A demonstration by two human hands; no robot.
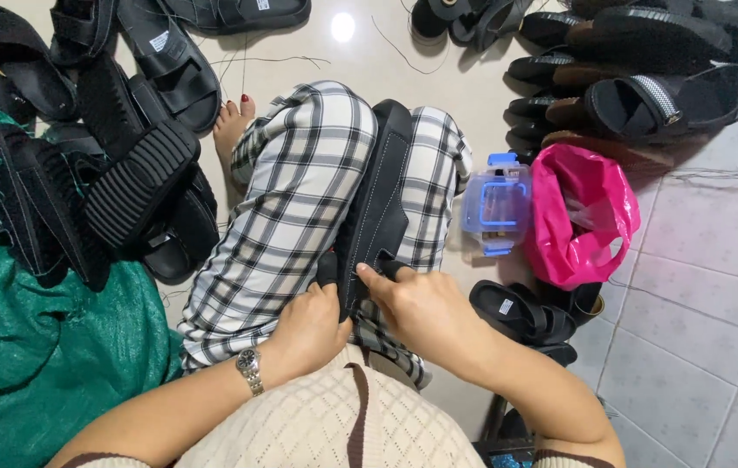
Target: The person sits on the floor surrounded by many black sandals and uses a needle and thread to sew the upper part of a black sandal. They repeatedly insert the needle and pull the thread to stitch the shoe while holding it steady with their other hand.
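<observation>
Both hands grip one black stitched leather sandal, wedged upright between the plaid-trousered knees: the left hand is clamped beside the strap, which is pinched by the right hand; the sole is best kept steady.

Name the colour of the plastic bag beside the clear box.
Bright pink plastic bag, seen in the head view.
</observation>
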